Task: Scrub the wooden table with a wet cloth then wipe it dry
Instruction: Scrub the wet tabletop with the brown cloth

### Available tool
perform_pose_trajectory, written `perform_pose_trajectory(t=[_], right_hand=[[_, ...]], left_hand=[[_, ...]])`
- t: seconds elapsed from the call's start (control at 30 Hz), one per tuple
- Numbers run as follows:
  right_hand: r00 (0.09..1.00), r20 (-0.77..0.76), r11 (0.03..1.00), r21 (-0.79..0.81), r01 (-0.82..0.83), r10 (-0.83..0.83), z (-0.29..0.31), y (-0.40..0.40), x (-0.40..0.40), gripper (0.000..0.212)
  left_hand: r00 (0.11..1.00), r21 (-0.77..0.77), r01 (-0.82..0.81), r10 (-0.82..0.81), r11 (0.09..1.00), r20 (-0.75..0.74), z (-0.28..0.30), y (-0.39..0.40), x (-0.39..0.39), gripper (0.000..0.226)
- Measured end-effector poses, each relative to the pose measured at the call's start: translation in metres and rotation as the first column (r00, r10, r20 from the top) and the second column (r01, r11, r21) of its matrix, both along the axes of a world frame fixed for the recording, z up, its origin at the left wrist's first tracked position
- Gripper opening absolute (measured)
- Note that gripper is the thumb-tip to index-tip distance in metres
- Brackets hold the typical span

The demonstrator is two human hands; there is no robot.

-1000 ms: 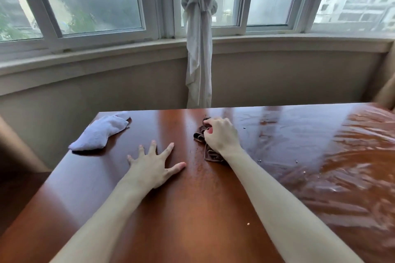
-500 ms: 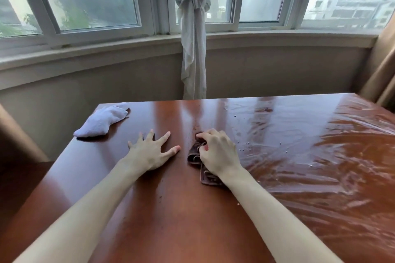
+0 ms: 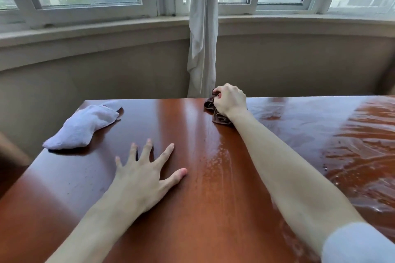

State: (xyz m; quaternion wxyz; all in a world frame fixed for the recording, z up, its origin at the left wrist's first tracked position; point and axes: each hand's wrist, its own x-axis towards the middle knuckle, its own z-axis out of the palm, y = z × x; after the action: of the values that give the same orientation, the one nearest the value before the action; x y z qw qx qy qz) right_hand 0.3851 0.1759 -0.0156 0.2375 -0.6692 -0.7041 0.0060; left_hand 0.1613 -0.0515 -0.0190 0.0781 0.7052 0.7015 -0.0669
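Observation:
A glossy reddish wooden table (image 3: 209, 209) fills the lower view; its right half is streaked with water. My right hand (image 3: 229, 99) grips a bunched dark brown wet cloth (image 3: 220, 118) at the table's far edge, near the middle. Most of that cloth is hidden under the hand. My left hand (image 3: 145, 175) rests flat on the dry left part of the table with its fingers spread. A crumpled white cloth (image 3: 83, 127) lies near the far left corner, apart from both hands.
A low wall and window sill (image 3: 299, 21) curve behind the table. A knotted pale curtain (image 3: 203, 28) hangs down just beyond the far edge, behind my right hand. A wet streak runs down the table's middle.
My right hand has pushed the brown cloth away from me, from the table's middle to its far edge, leaving a wet streak. My left hand stays flat in place.

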Motion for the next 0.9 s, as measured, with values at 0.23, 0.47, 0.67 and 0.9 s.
perform_pose_trajectory(t=[0.23, 0.47, 0.67, 0.9], right_hand=[[0.999, -0.01, 0.999, -0.025, -0.036, 0.036, -0.003, -0.114, -0.03, 0.037], [0.984, -0.028, 0.984, 0.043, -0.172, 0.174, -0.007, -0.315, -0.04, 0.039], [0.993, -0.051, 0.994, -0.004, -0.111, 0.11, -0.003, -0.382, 0.025, 0.047], [0.988, 0.145, 0.999, -0.009, 0.051, -0.049, 0.002, -0.375, -0.006, 0.031]], left_hand=[[1.0, 0.015, -0.01, 0.009, 1.0, 0.016, 0.003, 0.005, 0.001, 0.083], [0.92, 0.162, -0.048, -0.019, 0.986, 0.391, 0.006, -0.033, -0.015, 0.063], [0.924, 0.135, 0.125, -0.165, 0.983, 0.344, 0.019, -0.117, 0.007, 0.056], [0.96, 0.114, 0.125, -0.149, 0.986, 0.235, 0.017, -0.185, -0.004, 0.061]])
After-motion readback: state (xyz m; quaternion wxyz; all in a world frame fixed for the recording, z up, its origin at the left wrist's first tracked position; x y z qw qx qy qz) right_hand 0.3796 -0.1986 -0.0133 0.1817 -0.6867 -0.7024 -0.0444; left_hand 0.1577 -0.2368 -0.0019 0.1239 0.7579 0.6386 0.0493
